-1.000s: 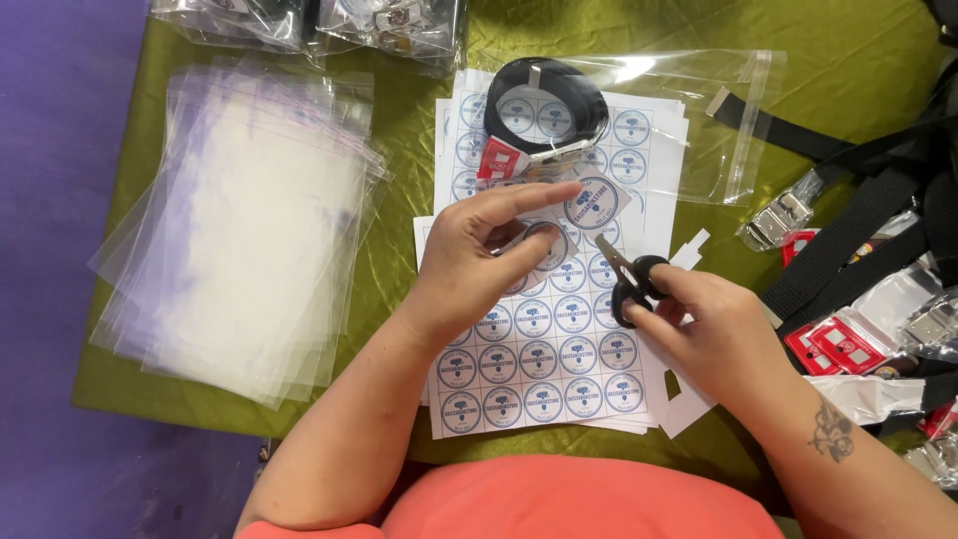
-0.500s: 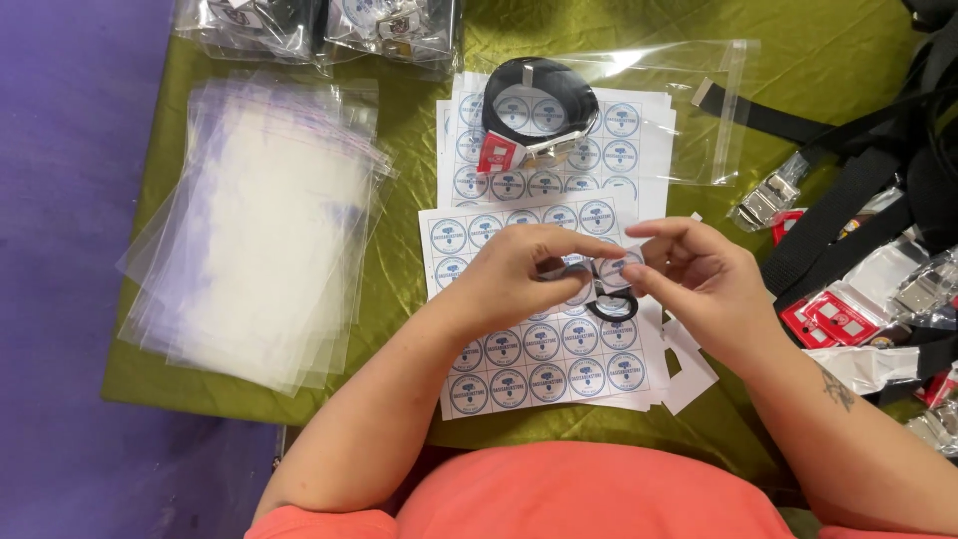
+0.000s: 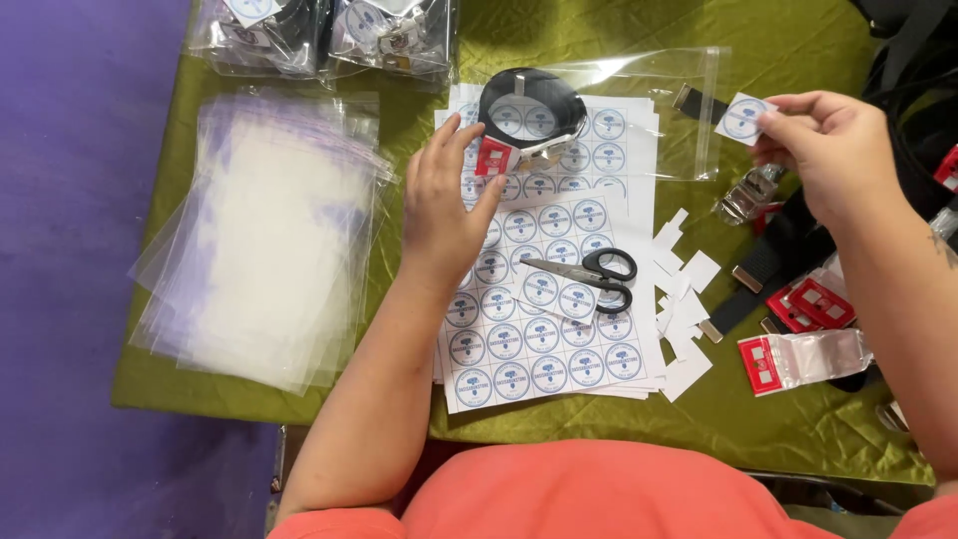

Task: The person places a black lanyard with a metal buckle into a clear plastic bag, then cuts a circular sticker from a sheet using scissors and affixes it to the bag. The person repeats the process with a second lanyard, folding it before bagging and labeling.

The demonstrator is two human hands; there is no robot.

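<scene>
Sticker square (image 3: 743,118), freshly cut, sat up at two o'clock, pinched at its edge by the right hand (image 3: 823,150), grip nearly closed. It looked paper-light and floppy, best held by a corner. The left hand (image 3: 446,205) lay open, flat on the sticker sheet (image 3: 544,344), scissors (image 3: 589,274) just beside.

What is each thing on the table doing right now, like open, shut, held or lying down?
Scissors: shut, lying on label sheets.
Cut label: held by right hand.
Left hand: flat on sheets.
Coiled belt: lying on sheets.
Clear bags: stacked flat.
</scene>
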